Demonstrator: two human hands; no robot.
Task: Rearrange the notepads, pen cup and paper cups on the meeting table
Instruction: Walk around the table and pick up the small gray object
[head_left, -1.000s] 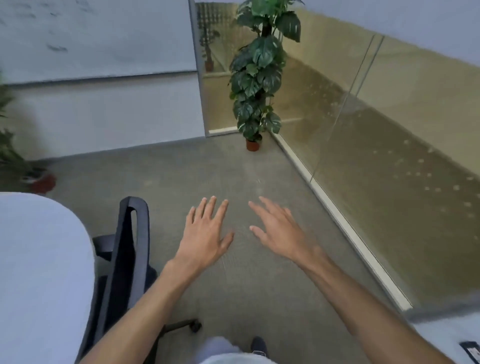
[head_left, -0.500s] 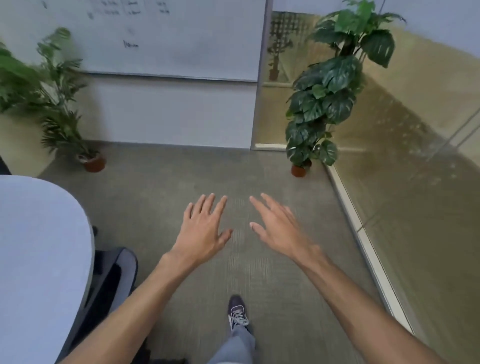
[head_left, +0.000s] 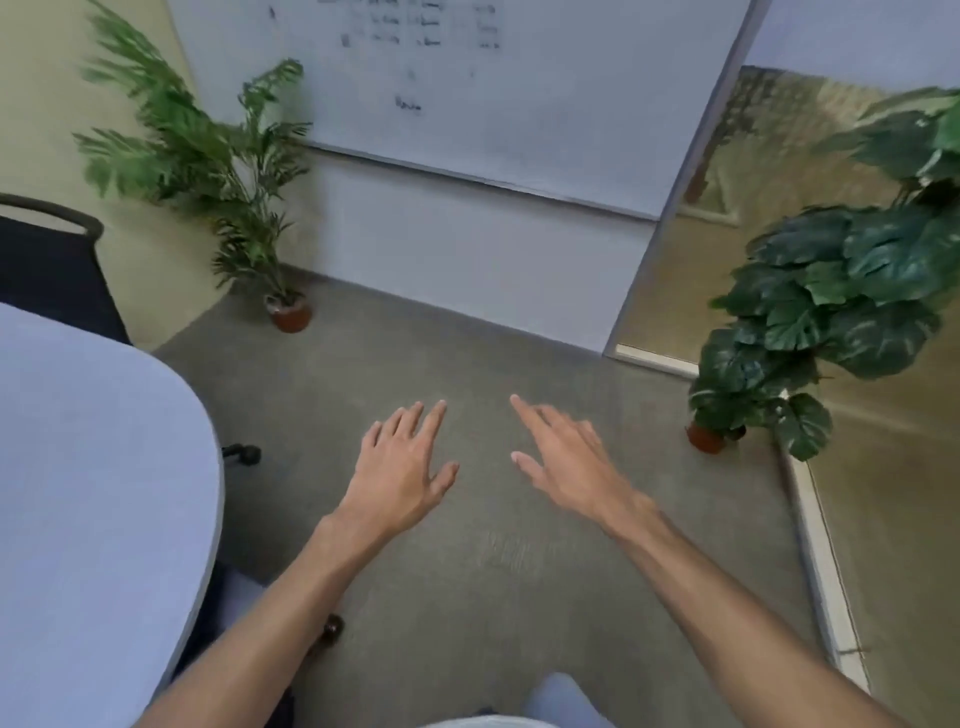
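Observation:
My left hand (head_left: 402, 467) and my right hand (head_left: 566, 460) are stretched out in front of me over the grey carpet, palms down, fingers spread, holding nothing. The rounded end of the pale meeting table (head_left: 93, 467) fills the left side of the view, to the left of my left hand. No notepads, pen cup or paper cups show anywhere in the view.
A dark office chair (head_left: 52, 265) stands behind the table at the far left. A potted palm (head_left: 228, 171) is in the back corner and a broad-leaved potted plant (head_left: 831, 312) by the glass wall on the right. A whiteboard (head_left: 467, 93) hangs ahead.
The view has swung to the left: the broad-leaved plant slid to the right edge, the palm and whiteboard came into view. Both hands stay open in front.

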